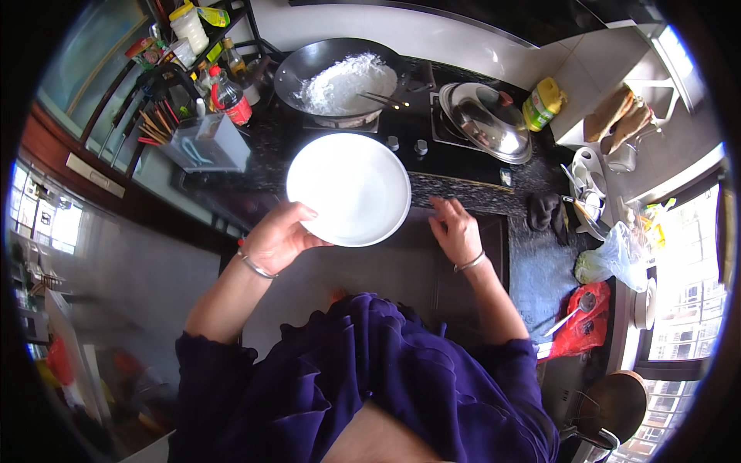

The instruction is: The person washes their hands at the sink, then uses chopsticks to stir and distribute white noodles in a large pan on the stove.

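My left hand (282, 236) grips the near left rim of a white bowl (349, 188), thumb over the edge and fingers below. The bowl is held in front of the counter edge, and I see only its white inside. To its right, my right hand (454, 228) hangs in the air apart from the bowl, fingers loosely bent and holding nothing. Beyond the bowl, a black wok (292, 66) on the left burner holds a heap of white powder, likely flour (347, 84). A pair of chopsticks (385, 101) rests in the wok, their ends towards the right.
A glass-and-steel wok lid (483, 118) leans over the right burner, near a yellow oil jug (544, 104). Left stand a utensil holder (211, 144) and a red-labelled sauce bottle (230, 98). A dish rack (587, 179), a dark cloth (547, 211) and a red plastic bag (584, 324) line the right counter.
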### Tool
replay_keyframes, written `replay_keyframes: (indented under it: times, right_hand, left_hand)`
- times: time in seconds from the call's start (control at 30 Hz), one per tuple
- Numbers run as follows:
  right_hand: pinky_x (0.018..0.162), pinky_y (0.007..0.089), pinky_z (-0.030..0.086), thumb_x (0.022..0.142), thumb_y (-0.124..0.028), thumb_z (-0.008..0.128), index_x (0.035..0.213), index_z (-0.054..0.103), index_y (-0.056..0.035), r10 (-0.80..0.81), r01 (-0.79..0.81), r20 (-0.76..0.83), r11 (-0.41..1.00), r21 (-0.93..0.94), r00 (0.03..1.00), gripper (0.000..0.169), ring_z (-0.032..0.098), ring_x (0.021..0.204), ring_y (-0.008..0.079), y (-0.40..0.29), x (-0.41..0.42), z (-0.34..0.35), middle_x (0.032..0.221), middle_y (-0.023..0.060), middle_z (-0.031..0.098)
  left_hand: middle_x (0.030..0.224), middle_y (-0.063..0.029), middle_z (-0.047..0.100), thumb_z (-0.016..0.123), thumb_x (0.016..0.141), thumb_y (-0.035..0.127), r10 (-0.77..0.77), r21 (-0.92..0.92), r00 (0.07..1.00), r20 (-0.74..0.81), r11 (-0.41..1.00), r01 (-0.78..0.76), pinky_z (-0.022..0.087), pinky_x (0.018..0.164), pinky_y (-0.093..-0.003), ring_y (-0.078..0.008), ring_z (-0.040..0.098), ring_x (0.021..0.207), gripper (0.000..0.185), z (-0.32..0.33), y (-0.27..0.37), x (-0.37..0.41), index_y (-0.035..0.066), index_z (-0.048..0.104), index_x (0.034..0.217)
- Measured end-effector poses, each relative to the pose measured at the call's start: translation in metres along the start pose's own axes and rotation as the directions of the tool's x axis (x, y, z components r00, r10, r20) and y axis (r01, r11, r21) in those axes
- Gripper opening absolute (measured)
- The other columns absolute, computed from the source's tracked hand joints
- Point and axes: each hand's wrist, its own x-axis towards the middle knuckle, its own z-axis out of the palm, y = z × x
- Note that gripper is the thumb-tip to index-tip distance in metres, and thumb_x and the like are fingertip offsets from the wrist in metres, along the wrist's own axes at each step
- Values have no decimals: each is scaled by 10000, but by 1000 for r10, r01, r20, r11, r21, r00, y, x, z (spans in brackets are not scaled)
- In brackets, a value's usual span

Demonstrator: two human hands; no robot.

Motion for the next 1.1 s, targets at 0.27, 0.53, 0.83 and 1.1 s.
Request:
replay_keyframes:
  times: [0.27, 0.53, 0.83, 1.1]
  right_hand:
    - [592, 302, 501, 722, -160, 744, 1224, 481, -37, 142, -128, -138, 986, 102, 980, 580, 599, 604, 212, 53, 156, 50, 772, 85, 587]
    - [548, 310, 503, 757, -106, 688, 1010, 602, 0, 211, -262, 237, 942, 210, 948, 287, 643, 578, 222, 86, 249, 71, 675, 116, 639]
    - [597, 316, 481, 754, -161, 715, 836, 693, -63, -41, 40, 0, 956, 290, 999, 129, 609, 656, 210, 75, 355, 93, 751, 106, 602]
    - [570, 259, 476, 893, -262, 614, 818, 646, 5, 153, -217, 173, 860, 462, 973, 279, 595, 585, 101, 94, 407, 100, 638, 62, 618]
  left_hand:
    - [1208, -200, 522, 531, 801, 108, 101, -72, 983, -155, 991, -113, 585, 761, -416, -310, 610, 1012, 574, -65, 73, 28, -43, 321, 1314]
    - [1205, -205, 524, 520, 806, 108, 211, -54, 937, -279, 970, -235, 573, 799, -402, -301, 593, 1032, 546, -75, 113, 81, -57, 338, 1294]
    - [1236, -213, 497, 508, 816, 105, 222, -87, 905, -363, 959, -270, 571, 806, -432, -333, 581, 1059, 556, -73, 134, 137, -29, 313, 1319]
    - [1211, -222, 509, 505, 850, 128, 166, -71, 941, -294, 978, -195, 578, 767, -418, -313, 599, 1012, 491, -107, 152, 167, -53, 349, 1280]
